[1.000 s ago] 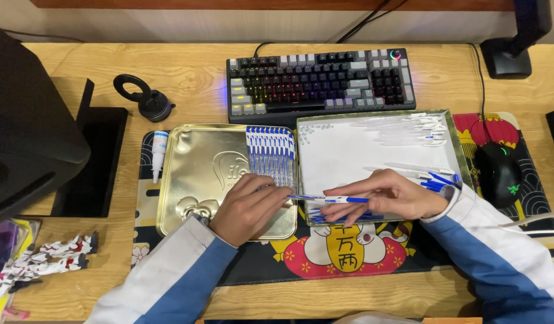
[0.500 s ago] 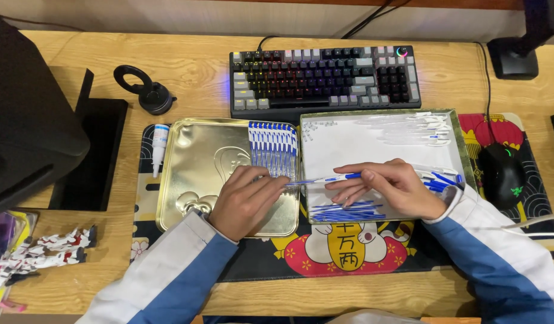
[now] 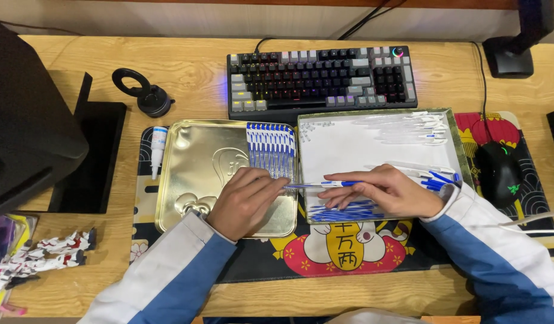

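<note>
Blue-and-clear pen (image 3: 325, 185) is getting bridged across the seam between the gold tin lid (image 3: 193, 180) and white-lined tray (image 3: 349, 147) now, both the left hand (image 3: 244, 201) and right hand (image 3: 379, 191) pinching it, having slid left toward the lined-up pen row (image 3: 271, 147).

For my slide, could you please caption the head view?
Both hands, left hand and right hand, hold a blue-and-clear pen over trays.

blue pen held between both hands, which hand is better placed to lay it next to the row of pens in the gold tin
Left. The left hand already rests over the gold tin, just below the row of pens, and pinches the blue pen. The right hand lies over the white tray.
</note>
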